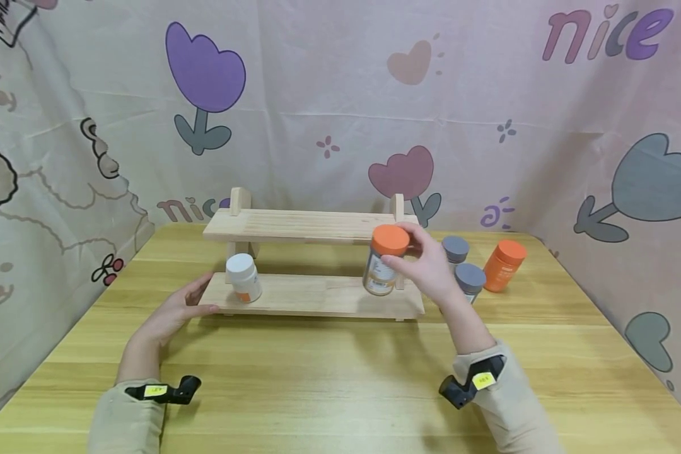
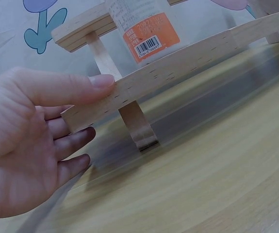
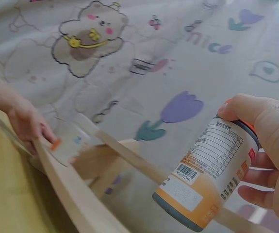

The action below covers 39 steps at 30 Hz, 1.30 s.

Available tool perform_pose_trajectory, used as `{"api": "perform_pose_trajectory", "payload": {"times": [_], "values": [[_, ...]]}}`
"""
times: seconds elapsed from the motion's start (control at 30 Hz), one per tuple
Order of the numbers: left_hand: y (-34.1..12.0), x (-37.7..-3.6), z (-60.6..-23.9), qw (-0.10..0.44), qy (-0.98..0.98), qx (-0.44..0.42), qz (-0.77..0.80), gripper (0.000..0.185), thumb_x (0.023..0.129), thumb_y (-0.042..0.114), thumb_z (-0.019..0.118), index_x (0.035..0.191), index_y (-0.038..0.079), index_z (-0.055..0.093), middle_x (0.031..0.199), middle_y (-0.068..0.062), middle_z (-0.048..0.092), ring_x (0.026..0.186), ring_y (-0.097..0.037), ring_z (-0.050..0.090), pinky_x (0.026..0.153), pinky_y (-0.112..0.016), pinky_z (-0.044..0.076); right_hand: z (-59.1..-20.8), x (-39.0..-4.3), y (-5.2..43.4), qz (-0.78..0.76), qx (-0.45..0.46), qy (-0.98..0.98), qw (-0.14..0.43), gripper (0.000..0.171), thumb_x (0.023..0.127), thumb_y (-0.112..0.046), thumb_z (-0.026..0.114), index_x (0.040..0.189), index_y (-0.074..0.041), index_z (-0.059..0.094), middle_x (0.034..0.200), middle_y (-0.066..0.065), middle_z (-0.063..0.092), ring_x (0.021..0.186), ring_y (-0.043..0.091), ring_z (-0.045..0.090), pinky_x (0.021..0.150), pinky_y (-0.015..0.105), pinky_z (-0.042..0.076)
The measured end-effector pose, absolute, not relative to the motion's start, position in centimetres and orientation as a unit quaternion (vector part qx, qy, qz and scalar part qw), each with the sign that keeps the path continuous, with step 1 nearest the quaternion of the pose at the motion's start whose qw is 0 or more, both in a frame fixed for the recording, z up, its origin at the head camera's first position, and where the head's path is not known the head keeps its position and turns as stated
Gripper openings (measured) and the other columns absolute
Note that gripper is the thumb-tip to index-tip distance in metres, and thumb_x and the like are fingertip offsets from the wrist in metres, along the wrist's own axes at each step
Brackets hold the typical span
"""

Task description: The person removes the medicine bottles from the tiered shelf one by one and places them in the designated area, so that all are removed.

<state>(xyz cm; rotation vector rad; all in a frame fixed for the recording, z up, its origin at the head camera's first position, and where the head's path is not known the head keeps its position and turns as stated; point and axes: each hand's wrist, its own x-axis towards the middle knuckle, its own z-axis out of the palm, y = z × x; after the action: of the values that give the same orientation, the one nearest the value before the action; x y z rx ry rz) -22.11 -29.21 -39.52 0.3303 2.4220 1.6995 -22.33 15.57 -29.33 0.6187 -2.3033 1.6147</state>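
A two-tier wooden shelf (image 1: 312,301) stands on the table. My right hand (image 1: 428,265) grips an orange-capped bottle (image 1: 383,260) just above the lower tier's right end; in the right wrist view the bottle (image 3: 209,174) hangs tilted in my fingers (image 3: 270,131). A white-capped bottle (image 1: 243,277) with an orange label (image 2: 146,29) stands on the lower tier's left end. With straight fingers, my left hand (image 1: 178,309) touches the lower tier's left edge (image 2: 129,90), thumb (image 2: 66,87) along the wood.
Two grey-capped bottles (image 1: 468,280) and an orange bottle (image 1: 504,265) stand on the wooden table (image 1: 340,378) right of the shelf. A patterned cloth (image 1: 329,94) hangs behind and at both sides. The upper tier (image 1: 306,226) is bare.
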Motion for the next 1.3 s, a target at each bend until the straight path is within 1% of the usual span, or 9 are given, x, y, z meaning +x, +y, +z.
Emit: {"api": "perform_pose_trajectory", "payload": {"times": [0.13,0.33,0.5,0.63,0.8,0.93,1.17,1.23,1.3], "values": [[-29.2,-22.1,-39.5,0.082,0.814,0.107,0.565,0.084,0.087,0.011,0.063,0.148,-0.001,0.006,0.151,-0.025,0.005,0.135,-0.045,0.006,0.105,-0.062,0.010,-28.9,-22.2,17.6,0.567,0.199,-0.785,0.151,0.053,0.077,-0.003,0.071,0.125,0.001,0.050,0.114,0.012,0.058,0.099,0.013,0.054,0.087,0.026,0.045],[-29.2,-22.3,-39.5,0.082,0.820,0.105,0.557,0.085,0.087,0.013,0.064,0.148,0.000,0.005,0.152,-0.023,0.001,0.136,-0.045,0.001,0.106,-0.061,0.007,-28.4,-21.7,20.7,0.558,0.157,-0.795,0.179,0.053,0.079,-0.006,0.071,0.126,0.001,0.049,0.108,-0.003,0.058,0.097,0.010,0.055,0.085,0.021,0.044],[-29.3,-22.3,-39.4,0.087,0.815,0.107,0.563,0.085,0.087,0.012,0.063,0.148,0.000,0.004,0.152,-0.022,0.000,0.136,-0.044,0.002,0.106,-0.059,0.008,-28.1,-21.4,23.2,0.548,0.121,-0.803,0.199,0.052,0.080,-0.009,0.072,0.127,-0.001,0.049,0.107,-0.009,0.057,0.098,0.008,0.055,0.084,0.018,0.044],[-29.3,-22.3,-39.4,0.089,0.816,0.112,0.561,0.085,0.088,0.012,0.062,0.148,0.000,0.003,0.152,-0.022,-0.002,0.136,-0.044,0.002,0.107,-0.056,0.009,-27.5,-21.2,25.3,0.535,0.088,-0.815,0.203,0.052,0.083,-0.013,0.070,0.129,-0.006,0.048,0.112,-0.010,0.055,0.101,0.005,0.053,0.083,0.014,0.043],[-29.3,-22.3,-39.5,0.088,0.814,0.113,0.563,0.085,0.088,0.011,0.062,0.148,0.000,0.002,0.152,-0.022,-0.002,0.136,-0.043,0.001,0.106,-0.056,0.008,-26.6,-20.9,27.8,0.542,0.054,-0.811,0.215,0.045,0.084,-0.013,0.069,0.125,-0.016,0.050,0.112,-0.011,0.055,0.100,0.005,0.051,0.079,0.010,0.043],[-29.3,-22.3,-39.5,0.090,0.811,0.112,0.567,0.085,0.088,0.011,0.062,0.147,0.000,0.002,0.152,-0.022,-0.003,0.136,-0.043,0.000,0.105,-0.058,0.007,-26.3,-20.8,29.8,0.534,0.031,-0.815,0.223,0.046,0.085,-0.014,0.068,0.126,-0.018,0.049,0.114,-0.009,0.053,0.101,0.006,0.050,0.078,0.009,0.042],[-29.3,-22.3,-39.5,0.085,0.809,0.115,0.570,0.084,0.088,0.011,0.062,0.147,-0.001,0.003,0.152,-0.022,-0.003,0.136,-0.042,0.000,0.106,-0.056,0.006,-26.7,-20.4,32.8,0.488,-0.031,-0.844,0.220,0.052,0.087,-0.026,0.065,0.134,-0.021,0.042,0.122,-0.005,0.048,0.105,0.007,0.045,0.085,0.008,0.040],[-29.3,-22.2,-39.5,0.085,0.809,0.115,0.571,0.084,0.088,0.011,0.062,0.147,-0.001,0.004,0.152,-0.021,-0.003,0.136,-0.042,-0.001,0.106,-0.057,0.005,-27.0,-20.3,33.5,0.474,-0.049,-0.853,0.212,0.056,0.088,-0.030,0.063,0.137,-0.019,0.039,0.125,-0.002,0.046,0.105,0.007,0.043,0.091,0.012,0.040],[-29.3,-22.2,-39.5,0.084,0.808,0.117,0.571,0.084,0.088,0.011,0.062,0.147,-0.002,0.004,0.152,-0.021,-0.003,0.136,-0.042,-0.001,0.107,-0.058,0.005,-27.5,-20.2,34.1,0.463,-0.063,-0.860,0.202,0.060,0.089,-0.033,0.062,0.140,-0.016,0.035,0.129,0.003,0.043,0.106,0.007,0.042,0.101,0.023,0.037]]}}
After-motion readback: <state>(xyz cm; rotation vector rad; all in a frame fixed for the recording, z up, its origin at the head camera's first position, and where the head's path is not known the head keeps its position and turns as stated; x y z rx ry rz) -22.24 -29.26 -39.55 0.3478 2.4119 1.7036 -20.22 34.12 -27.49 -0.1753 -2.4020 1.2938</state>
